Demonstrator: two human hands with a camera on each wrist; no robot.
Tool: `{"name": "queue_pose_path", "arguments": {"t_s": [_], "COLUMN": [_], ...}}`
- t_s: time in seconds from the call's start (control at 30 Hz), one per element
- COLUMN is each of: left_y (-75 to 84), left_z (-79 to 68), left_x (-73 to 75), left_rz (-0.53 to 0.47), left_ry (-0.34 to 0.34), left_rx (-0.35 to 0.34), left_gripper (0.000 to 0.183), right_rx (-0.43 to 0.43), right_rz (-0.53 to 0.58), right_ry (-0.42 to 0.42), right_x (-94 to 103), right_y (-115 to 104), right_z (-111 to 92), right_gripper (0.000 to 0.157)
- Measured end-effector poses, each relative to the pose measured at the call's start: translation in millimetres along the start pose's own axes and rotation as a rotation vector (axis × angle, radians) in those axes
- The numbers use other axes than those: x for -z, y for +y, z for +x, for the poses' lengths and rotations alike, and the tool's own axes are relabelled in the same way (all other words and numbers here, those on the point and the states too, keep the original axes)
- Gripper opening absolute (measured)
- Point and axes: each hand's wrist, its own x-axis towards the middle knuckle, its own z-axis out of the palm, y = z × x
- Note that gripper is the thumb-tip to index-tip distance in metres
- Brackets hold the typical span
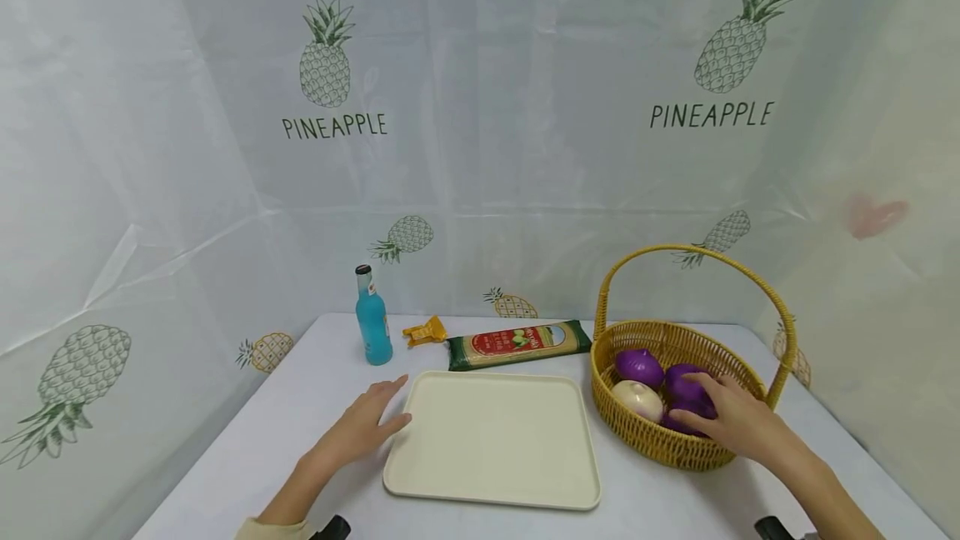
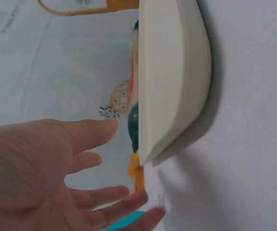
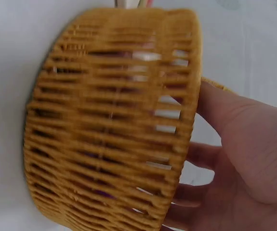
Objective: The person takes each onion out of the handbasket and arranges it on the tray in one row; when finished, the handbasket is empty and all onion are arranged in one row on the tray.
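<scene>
White table, basket; pineapple-print backdrop

head view: bright | wrist views: dimmer, soft | tray: soft shadow

Right of frame I see purple onions, one white onion, a golden-brown woven basket. Lower centre, a cream tray; centre left, a blue bottle and orange packet. Mid-frame, a green packet has a red label. Green-grey and orange pineapples pattern the pale backdrop.
</scene>
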Motion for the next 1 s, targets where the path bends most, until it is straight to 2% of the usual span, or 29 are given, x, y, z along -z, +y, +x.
{"name": "queue_pose_path", "arguments": {"t_s": [0.2, 0.3, 0.43, 0.67, 1.0], "left_y": [-10.3, -12.3, -16.0, -21.3, -24.8], "left_z": [8.2, 6.2, 2.7, 6.6, 10.7], "left_x": [-1.1, -2.4, -4.2, -6.1, -9.3], "left_rz": [-0.219, -0.282, -0.307, -0.373, -0.415], "left_ry": [-0.058, -0.102, -0.139, -0.168, -0.167], "left_rx": [0.000, 0.008, -0.016, -0.007, 0.029], "left_gripper": [0.055, 0.050, 0.045, 0.042, 0.043], "right_rx": [0.081, 0.148, 0.199, 0.152, 0.137], "right_rz": [0.040, 0.047, 0.040, 0.049, 0.072], "right_ry": [-0.057, -0.059, -0.091, -0.167, -0.171], "right_x": [1.1, -1.4, -3.0, 0.3, -1.4], "right_y": [11, 14, 17, 16, 16], "right_z": [9, 10, 13, 19, 19], "right_gripper": [0.062, 0.061, 0.060, 0.053, 0.052]}}
